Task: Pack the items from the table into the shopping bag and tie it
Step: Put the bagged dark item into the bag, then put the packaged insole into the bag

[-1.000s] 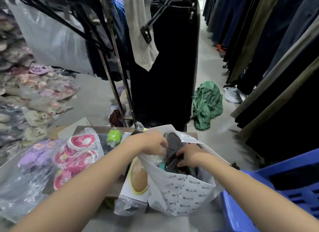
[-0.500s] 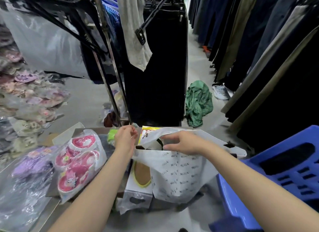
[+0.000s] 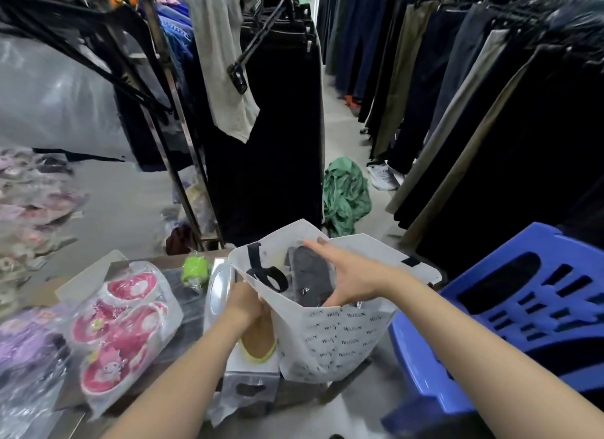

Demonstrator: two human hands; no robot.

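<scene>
A white shopping bag [image 3: 330, 343] with small printed logos stands open on the table's right end, with dark clothing [image 3: 312, 276] and a black strap inside. My left hand [image 3: 243, 303] grips the bag's near left rim. My right hand [image 3: 351, 276] reaches into the bag's mouth with straight fingers, palm against the dark clothing. A boxed pair of insoles [image 3: 258, 343] stands against the bag's left side. Pink slippers [image 3: 121, 324] in a clear bag lie on the table to the left, with a small green item [image 3: 195, 270] behind them.
A blue plastic stool [image 3: 510, 324] stands close on the right. Racks of hanging trousers [image 3: 457, 95] line the right side and the back. A green garment [image 3: 344, 196] lies on the floor ahead. Bagged slippers [image 3: 29, 350] pile up at the far left.
My right hand has let go of the bag's rim and moved into the bag's mouth. My left hand has dropped lower on the near left rim. The bag stands wider open.
</scene>
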